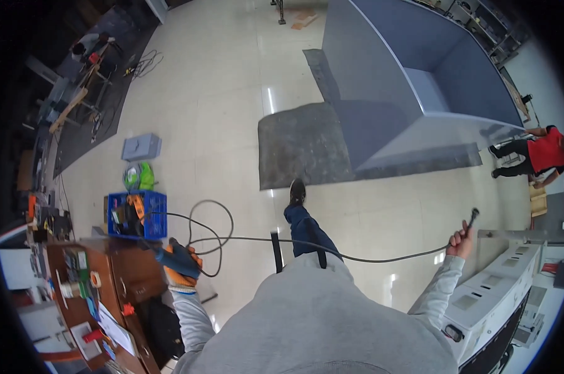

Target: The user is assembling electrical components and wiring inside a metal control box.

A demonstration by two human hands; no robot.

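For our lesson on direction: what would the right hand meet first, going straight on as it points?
Probably the person in red shirt and black trousers, beyond the right hand; depth is unclear.

Cable [257, 239] before person [313, 318]; crate [157, 227] left; mat [294, 146] ahead, box [372, 93] on mat.

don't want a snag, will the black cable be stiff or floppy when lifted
The black cable looks floppy, since it curls into loose loops. Lifted, it may tangle, as those loops cross. It probably sags: its run to the right hand bows.
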